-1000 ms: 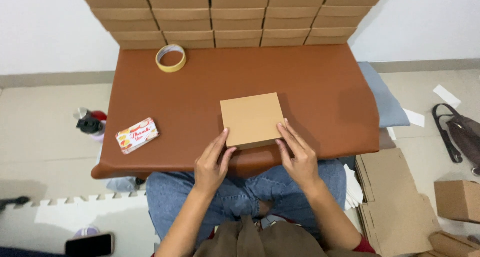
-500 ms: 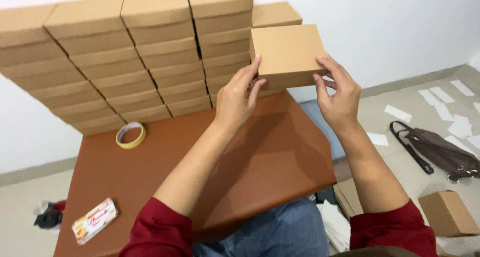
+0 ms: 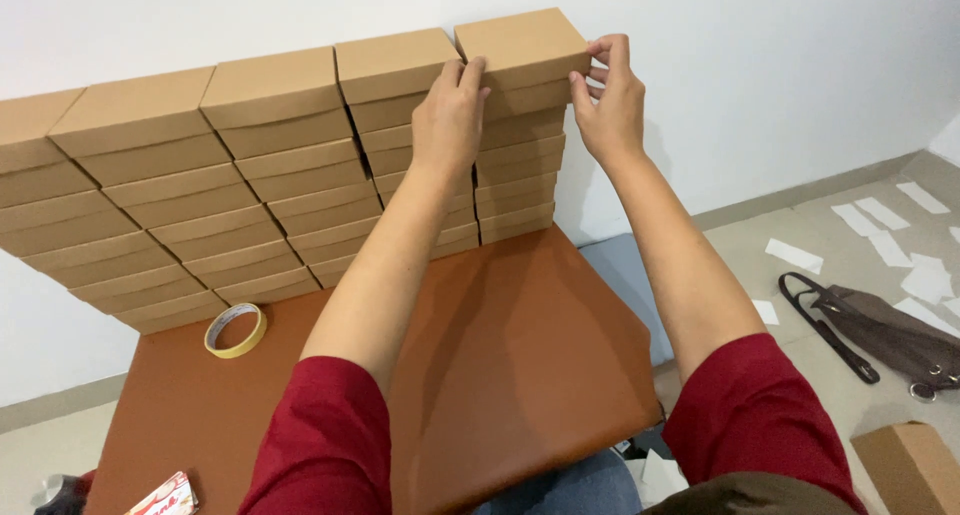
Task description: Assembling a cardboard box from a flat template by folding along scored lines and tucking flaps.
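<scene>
Atop rightmost stack – left hand (image 3: pixel 450 115) and right hand (image 3: pixel 607 105) both grasping top box (image 3: pixel 520 50); crooked placement or nudge could topple stack (image 3: pixel 515 175) onto table (image 3: pixel 520 355).

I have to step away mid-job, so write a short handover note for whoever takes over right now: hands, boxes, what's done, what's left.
Left hand: gripping the left edge of the flat brown cardboard box on top of the rightmost stack.
Right hand: fingers pinching that box's right edge.
Boxes: rows of matching cardboard boxes stacked against the white wall at the back of the brown leather-look table.
Done: box sits on the stack.
Left: square it up, let go.
Also on the table: yellow tape roll.
</scene>
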